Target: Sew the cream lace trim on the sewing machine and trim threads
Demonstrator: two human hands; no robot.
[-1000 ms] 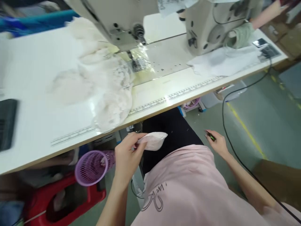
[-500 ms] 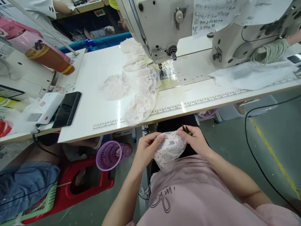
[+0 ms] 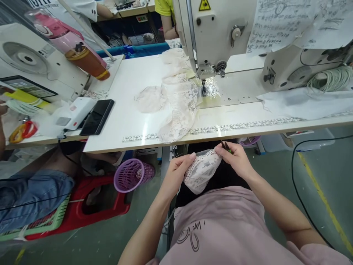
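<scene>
A piece of white lace fabric (image 3: 202, 171) hangs over my lap, stretched between both hands. My left hand (image 3: 180, 167) pinches its left edge between thumb and fingers. At the upper right edge, my right hand (image 3: 234, 156) is closed on the lace. Dark pointed blades of small thread snips (image 3: 226, 146) stick out of that same hand; their grip is mostly hidden by the fingers. More pale lace pieces (image 3: 179, 110) lie on the white table just left of the sewing machine needle (image 3: 203, 90), one overhanging the front edge slightly.
A sewing machine (image 3: 215, 36) stands on the white table (image 3: 132, 121), which has a ruler strip along its front. Left are a black phone (image 3: 97, 117), a bottle (image 3: 88, 62) and orange-red scissors (image 3: 23, 131). A purple basket (image 3: 129, 176) sits below. A seated person's leg (image 3: 35, 191) is at left.
The view has shifted, so the table and machine appear farther right. Both hands keep hold of the lace, which hangs a little more spread out and clear of the shirt.
</scene>
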